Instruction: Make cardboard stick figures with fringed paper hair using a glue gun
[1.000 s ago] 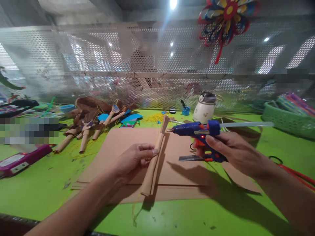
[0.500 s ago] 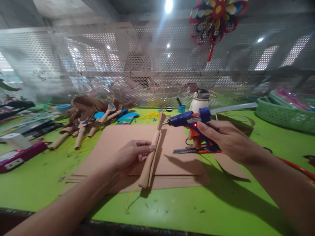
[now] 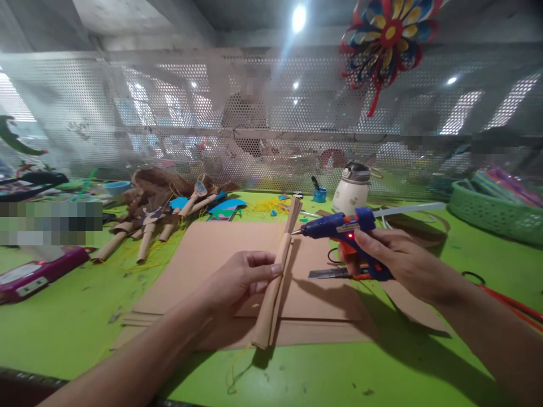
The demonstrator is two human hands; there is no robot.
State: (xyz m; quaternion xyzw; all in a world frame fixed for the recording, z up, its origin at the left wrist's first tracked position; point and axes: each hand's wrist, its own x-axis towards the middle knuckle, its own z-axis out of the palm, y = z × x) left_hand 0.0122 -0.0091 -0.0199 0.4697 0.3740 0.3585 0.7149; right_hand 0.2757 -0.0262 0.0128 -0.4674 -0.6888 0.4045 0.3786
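Observation:
My left hand [image 3: 248, 277] pinches a rolled brown paper tube [image 3: 275, 294] by its middle, thumb on top. The tube leans, its narrower end pointing away from me, and a yellow string [image 3: 232, 380] trails from the near end. In my right hand [image 3: 394, 254] is a blue hot glue gun [image 3: 335, 226] with an orange trigger and a lit red light. Its nozzle is at the tube's right edge, below the far end; whether it touches is hard to tell. A stack of brown paper sheets [image 3: 207, 257] lies beneath. Under the glue gun lies a dark-bladed tool, perhaps scissors [image 3: 328, 273].
Finished-looking paper tubes [image 3: 146, 240] and brown cloth lie back left. A purple power strip [image 3: 46, 277] sits on the left. Behind the glue gun stands a white bottle [image 3: 350, 192]; a green basket [image 3: 492, 212] is at right. A perforated screen [image 3: 178, 113] borders the green table.
The glue gun's nozzle has slid from near the tube's far tip to slightly lower along its edge. My whole view has shifted a little, with things appearing further right and down.

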